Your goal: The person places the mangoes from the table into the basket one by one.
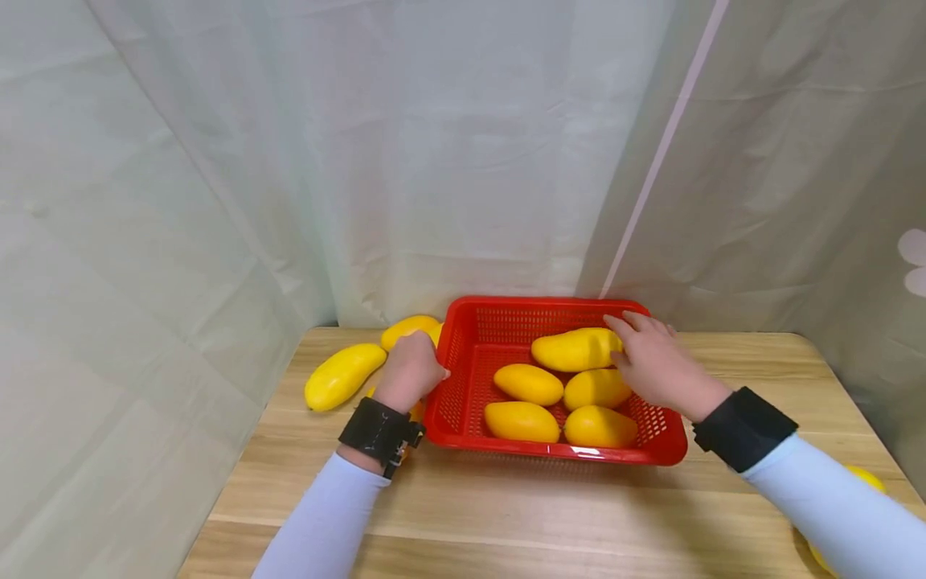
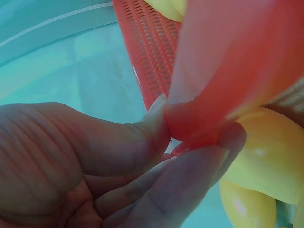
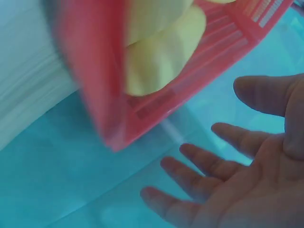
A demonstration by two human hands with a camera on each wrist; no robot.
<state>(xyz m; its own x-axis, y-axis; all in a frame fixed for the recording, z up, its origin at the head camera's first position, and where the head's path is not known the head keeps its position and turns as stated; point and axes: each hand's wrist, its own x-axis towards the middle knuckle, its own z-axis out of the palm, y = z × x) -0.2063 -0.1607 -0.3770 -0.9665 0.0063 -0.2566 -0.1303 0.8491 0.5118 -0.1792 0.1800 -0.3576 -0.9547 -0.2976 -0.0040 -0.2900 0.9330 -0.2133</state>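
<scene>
A red plastic basket with latticed walls stands at the back of the wooden table. In it lie several yellow, mango-like fruits, with a longer yellow fruit at the back. My left hand pinches the basket's left rim; the left wrist view shows thumb and fingers on the red edge. Above the basket's right end hovers my right hand, fingers spread. In the right wrist view that hand holds nothing and is apart from the basket.
Left of the basket, a long yellow fruit and a smaller one lie on the table. More yellow fruit shows at the right, partly behind my right sleeve. A pale curtain hangs behind the table.
</scene>
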